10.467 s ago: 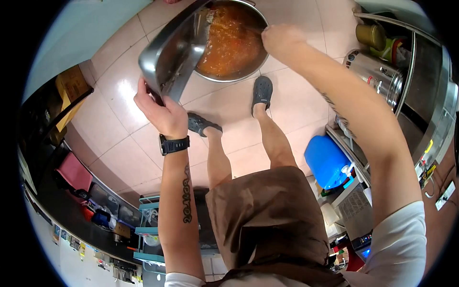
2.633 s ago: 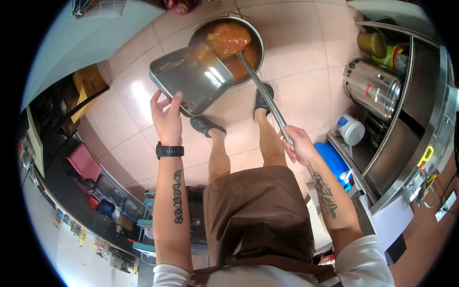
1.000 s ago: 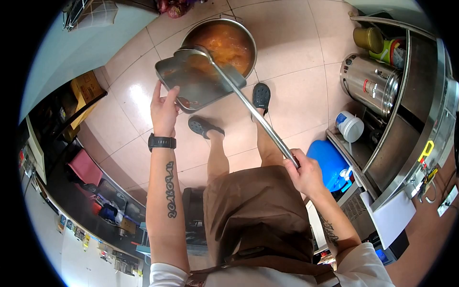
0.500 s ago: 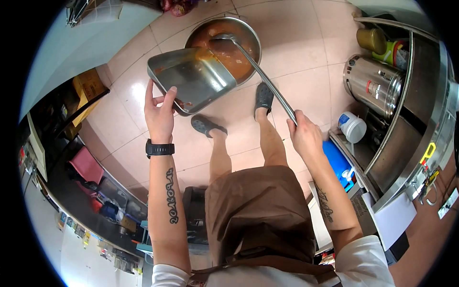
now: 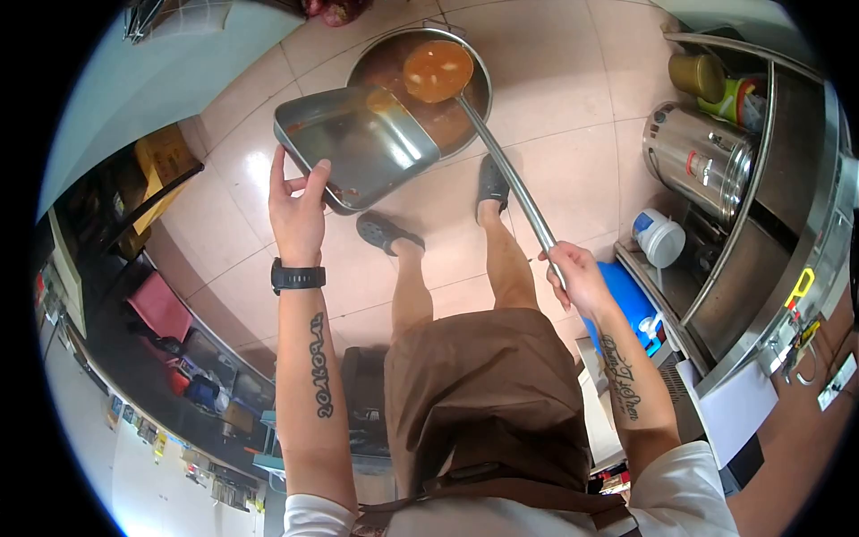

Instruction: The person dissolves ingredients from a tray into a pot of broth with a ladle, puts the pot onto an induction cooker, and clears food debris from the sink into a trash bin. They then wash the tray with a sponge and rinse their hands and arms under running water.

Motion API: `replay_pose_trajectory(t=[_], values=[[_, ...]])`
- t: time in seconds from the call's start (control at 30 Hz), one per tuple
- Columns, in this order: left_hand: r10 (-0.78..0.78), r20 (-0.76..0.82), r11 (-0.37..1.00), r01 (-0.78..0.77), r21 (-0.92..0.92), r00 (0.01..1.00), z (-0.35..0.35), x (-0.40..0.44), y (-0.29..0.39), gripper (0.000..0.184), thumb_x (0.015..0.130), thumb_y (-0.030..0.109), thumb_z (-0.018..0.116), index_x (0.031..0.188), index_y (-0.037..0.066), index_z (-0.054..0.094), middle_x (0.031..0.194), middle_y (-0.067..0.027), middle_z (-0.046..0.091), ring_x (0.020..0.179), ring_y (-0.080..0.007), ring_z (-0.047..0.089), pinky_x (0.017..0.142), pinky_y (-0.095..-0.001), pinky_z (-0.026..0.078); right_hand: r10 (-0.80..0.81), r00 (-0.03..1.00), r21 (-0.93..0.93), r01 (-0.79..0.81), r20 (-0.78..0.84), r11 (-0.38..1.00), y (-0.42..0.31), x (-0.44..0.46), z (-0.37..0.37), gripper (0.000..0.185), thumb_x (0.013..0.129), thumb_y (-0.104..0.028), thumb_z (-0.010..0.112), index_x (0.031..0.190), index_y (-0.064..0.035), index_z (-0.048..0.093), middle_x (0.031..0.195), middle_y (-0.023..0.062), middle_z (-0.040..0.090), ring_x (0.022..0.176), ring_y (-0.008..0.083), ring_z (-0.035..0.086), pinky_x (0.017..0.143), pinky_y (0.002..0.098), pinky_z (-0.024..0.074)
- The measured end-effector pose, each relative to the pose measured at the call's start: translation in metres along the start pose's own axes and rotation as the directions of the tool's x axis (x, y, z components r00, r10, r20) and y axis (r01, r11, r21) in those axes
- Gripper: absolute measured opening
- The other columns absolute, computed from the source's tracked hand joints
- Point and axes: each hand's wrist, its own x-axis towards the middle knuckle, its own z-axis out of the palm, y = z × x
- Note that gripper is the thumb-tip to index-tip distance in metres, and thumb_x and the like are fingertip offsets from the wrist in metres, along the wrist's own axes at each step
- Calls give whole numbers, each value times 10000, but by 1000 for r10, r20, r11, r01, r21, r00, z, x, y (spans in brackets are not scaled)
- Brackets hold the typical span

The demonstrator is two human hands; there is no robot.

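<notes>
My left hand (image 5: 300, 206) grips the near left edge of a rectangular metal pan (image 5: 358, 148), thumb inside the rim. The pan tilts over the near side of a round metal pot (image 5: 484, 107) on the floor, with orange smears in its far corner and dark red bits near my thumb. My right hand (image 5: 575, 273) is wrapped round the long handle of a ladle (image 5: 510, 179). Orange-red soup (image 5: 436, 72) with pale lumps fills the ladle's bowl, which is held over the pot. More of the reddish liquid shows in the pot beneath.
My feet in dark clogs (image 5: 389, 234) stand just behind the pot on the tiled floor. At right, a metal rack (image 5: 761, 197) holds a steel drum (image 5: 693, 161) and a white bucket (image 5: 660, 237). A dark shelf (image 5: 152, 210) with boxes lines the left.
The ladle has come up out of the pot full of soup, its bowl turned upward. My right hand has shifted slightly down and right. The pan has barely moved.
</notes>
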Motion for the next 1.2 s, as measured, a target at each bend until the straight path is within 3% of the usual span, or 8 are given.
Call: replay_pose_trajectory(t=[0.3,0.4,0.53,0.7,0.9,1.1,1.13,1.2], values=[[-1,11,999,0,45,1000,8,5,2,841,842,276,741,1497,-28,309,782,-98,664,669,-119,606,588,-249,461,-36,999,-103,33,-27,994,4,-16,-3,222,1012,-216,516,996,-12,601,560,-21,462,378,69,399,348,253,300],[8,14,999,-9,38,1000,9,8,-1,843,838,273,743,1495,-30,310,757,-92,660,653,-116,600,578,-247,455,-207,975,-222,185,-83,957,30,-4,-7,228,988,-236,564,1030,-18,618,565,10,492,454,80,474,418,285,350],[3,10,999,-4,39,1000,9,8,2,834,839,255,745,1494,-30,313,731,-82,656,634,-106,594,563,-244,445,-390,913,-653,221,-123,725,15,-21,-1,231,944,-251,620,1060,-52,629,622,100,567,530,195,569,509,351,426],[-5,-2,999,5,36,1000,11,6,9,820,847,234,742,1492,-33,314,712,-65,646,622,-95,588,559,-237,441,-559,821,-816,245,-112,524,6,-21,4,245,927,-257,626,1079,-68,596,736,180,638,657,380,632,588,463,489],[-8,7,1000,8,9,1000,8,7,6,821,843,234,744,1491,-33,317,709,-54,640,625,-98,595,565,-236,448,-640,758,-918,155,-126,364,-3,11,10,290,931,-274,612,1107,-50,558,840,198,661,724,419,640,636,513,495],[-14,29,1000,15,-27,999,5,11,-2,834,839,232,746,1495,-34,306,719,-57,643,633,-102,607,568,-240,455,-405,899,-798,120,-165,591,-19,35,24,269,964,-271,541,1007,-9,584,795,231,644,734,436,636,682,527,488],[-18,27,999,19,-27,999,5,10,-1,833,838,232,746,1495,-34,308,722,-59,646,634,-103,608,568,-241,456,-427,895,-613,264,-133,744,3,53,18,284,980,-275,517,961,-4,598,665,148,601,538,312,602,529,447,490],[-25,22,999,26,-28,999,5,9,1,832,837,232,747,1494,-33,310,729,-63,651,636,-103,611,570,-242,458,-101,991,-204,82,-85,975,-8,43,20,288,990,-285,514,964,-11,600,610,75,540,440,202,507,424,364,434]])
